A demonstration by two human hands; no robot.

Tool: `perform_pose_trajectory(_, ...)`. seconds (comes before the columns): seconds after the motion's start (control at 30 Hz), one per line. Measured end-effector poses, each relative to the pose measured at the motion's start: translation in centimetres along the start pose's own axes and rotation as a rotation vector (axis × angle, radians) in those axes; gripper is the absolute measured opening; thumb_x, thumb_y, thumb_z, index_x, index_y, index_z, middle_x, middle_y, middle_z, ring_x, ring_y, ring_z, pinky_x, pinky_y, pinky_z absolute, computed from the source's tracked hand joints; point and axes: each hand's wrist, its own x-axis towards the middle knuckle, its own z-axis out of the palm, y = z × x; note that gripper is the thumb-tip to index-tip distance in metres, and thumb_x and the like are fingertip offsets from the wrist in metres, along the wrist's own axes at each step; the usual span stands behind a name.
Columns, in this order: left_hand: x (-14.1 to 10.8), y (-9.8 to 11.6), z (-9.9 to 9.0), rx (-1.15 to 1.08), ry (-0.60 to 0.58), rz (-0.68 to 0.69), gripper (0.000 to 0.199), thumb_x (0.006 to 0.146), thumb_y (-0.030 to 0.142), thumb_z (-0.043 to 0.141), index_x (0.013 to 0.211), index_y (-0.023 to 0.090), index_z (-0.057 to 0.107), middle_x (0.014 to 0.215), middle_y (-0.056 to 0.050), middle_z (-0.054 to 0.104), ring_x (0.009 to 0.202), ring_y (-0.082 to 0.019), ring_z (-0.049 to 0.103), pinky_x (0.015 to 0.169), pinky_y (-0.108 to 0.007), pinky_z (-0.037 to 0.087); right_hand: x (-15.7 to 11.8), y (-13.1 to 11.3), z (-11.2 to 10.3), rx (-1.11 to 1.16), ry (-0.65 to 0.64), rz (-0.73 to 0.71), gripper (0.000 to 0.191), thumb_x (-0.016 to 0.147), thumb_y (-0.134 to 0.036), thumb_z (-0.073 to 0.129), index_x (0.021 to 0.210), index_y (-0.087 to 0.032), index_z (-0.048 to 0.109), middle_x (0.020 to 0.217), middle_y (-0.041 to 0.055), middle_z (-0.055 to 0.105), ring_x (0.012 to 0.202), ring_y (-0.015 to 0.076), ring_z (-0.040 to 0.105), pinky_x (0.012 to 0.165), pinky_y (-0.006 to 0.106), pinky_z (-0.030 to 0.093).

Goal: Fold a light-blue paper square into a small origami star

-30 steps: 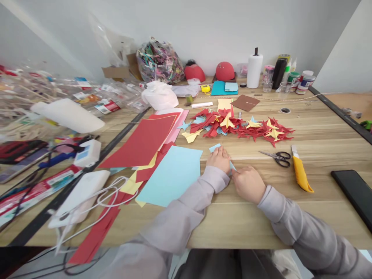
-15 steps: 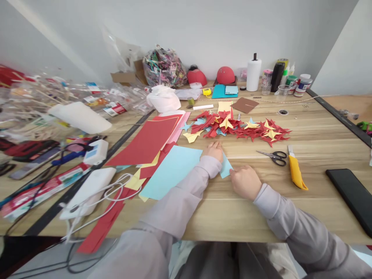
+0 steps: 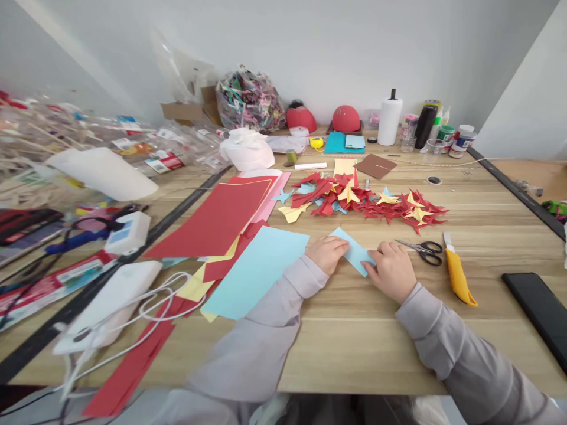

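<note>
Between my two hands is a small light blue piece of paper [image 3: 354, 252], slanting from upper left to lower right. My left hand [image 3: 326, 254] grips its left end, fingers closed on the edge. The lower right end is pinched between thumb and fingers of my right hand [image 3: 392, 268]. A larger light blue sheet [image 3: 261, 268] lies flat to the left of my left hand. Beyond my hands spreads a pile of folded red, yellow and blue paper stars [image 3: 367, 200]. Black-handled scissors [image 3: 427, 252] lie just right of my right hand.
A yellow utility knife [image 3: 458, 274] and a black phone [image 3: 538, 316] lie at the right. Red sheets [image 3: 217, 215], paper strips and a white device [image 3: 108, 304] with cables cover the left. Bottles and jars [image 3: 463, 141] stand at the back right.
The small blue paper has shifted from a flattened position under my left hand to being held at both ends. My left hand has moved back from its far edge; the view has tilted slightly.
</note>
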Motion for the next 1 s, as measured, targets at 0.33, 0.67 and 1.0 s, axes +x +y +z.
perform_pose_trajectory(0.33,0.1,1.3,0.1,0.161,0.139,0.071,0.025,0.092,0.029,0.048,0.096,0.013,0.067,0.102,-0.01,0.068,0.088,-0.021,0.056,0.076,-0.035,0.047,0.0,0.9,1.0,0.008,0.097,-0.146,0.02,0.088,-0.027,0.053,0.091,-0.016,0.069,0.093,0.0101,0.066,0.087,0.0226,0.054,0.078,0.033,0.04)
perform_pose_trajectory(0.67,0.7,1.8,-0.1,0.203,0.075,0.054,0.024,0.094,0.023,0.044,0.092,0.015,0.066,0.093,-0.009,0.066,0.085,-0.019,0.054,0.072,-0.033,0.041,0.1,1.2,1.1,0.004,0.153,-0.199,0.021,0.089,-0.032,0.055,0.091,-0.017,0.07,0.098,0.0105,0.067,0.09,0.0224,0.056,0.078,0.033,0.043)
perform_pose_trajectory(1.0,0.3,2.2,-0.8,0.007,0.305,-0.15,0.031,0.092,0.015,0.037,0.099,0.015,0.067,0.094,-0.012,0.07,0.085,-0.021,0.062,0.074,-0.035,0.05,0.4,0.9,0.7,0.199,0.377,-0.027,0.028,0.093,-0.029,0.046,0.112,-0.013,0.058,0.114,0.0175,0.061,0.109,0.0265,0.054,0.09,0.042,0.044)
